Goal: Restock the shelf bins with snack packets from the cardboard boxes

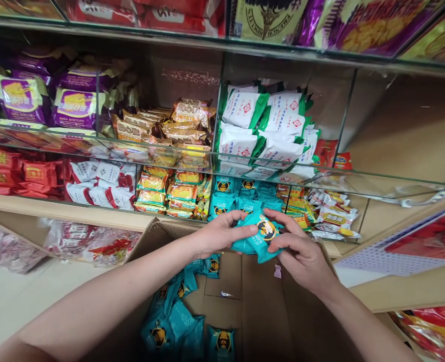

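Note:
Between both hands, over a cardboard box, are teal snack packets (260,236) with a round yellow-and-black logo; at least two overlap. My left hand (222,232) closes on their left side, thumb across the front. On their right side, my right hand (296,246) grips with bent fingers. Just behind the hands, more teal packets (222,186) stand stacked in a shelf compartment. Several loose teal packets (181,322) lie in the left part of the cardboard box (260,306). How many packets are held is partly hidden by the fingers.
Glass dividers and a glass shelf edge (192,151) run above the hands. White-and-green packets (245,108) fill the compartment above. Yellow packets (150,188) sit left of the teal stack, small white-and-yellow packets (335,213) right of it. A wooden ledge (57,208) fronts the shelf.

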### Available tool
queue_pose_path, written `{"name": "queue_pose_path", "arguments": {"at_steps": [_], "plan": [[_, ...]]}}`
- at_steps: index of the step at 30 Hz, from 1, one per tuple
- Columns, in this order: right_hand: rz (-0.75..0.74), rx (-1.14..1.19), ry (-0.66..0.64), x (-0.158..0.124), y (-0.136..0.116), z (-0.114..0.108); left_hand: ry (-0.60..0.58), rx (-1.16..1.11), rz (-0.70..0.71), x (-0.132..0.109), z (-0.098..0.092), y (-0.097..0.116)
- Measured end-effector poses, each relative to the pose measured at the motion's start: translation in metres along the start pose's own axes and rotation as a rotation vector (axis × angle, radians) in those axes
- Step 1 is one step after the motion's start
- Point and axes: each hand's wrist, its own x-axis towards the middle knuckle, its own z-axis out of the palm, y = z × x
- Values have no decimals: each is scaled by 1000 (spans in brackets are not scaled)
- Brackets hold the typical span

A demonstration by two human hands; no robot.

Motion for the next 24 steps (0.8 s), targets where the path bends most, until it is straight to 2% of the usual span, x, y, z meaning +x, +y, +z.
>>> {"name": "queue_pose_path", "arguments": {"at_steps": [5,10,14,17,21,24], "plan": [[160,224,218,0,4,0,60,15,135,4,1,-1],[360,377,189,3,6,5,60,185,273,7,-1,-5],[533,458,232,5,8,7,81,136,226,7,4,-11],[618,481,287,5,10,9,15,49,186,6,9,-18],[592,328,207,1,8,9,-39,244,179,5,9,-22],[438,105,115,0,3,7,-59,523,266,2,8,-17]]}}
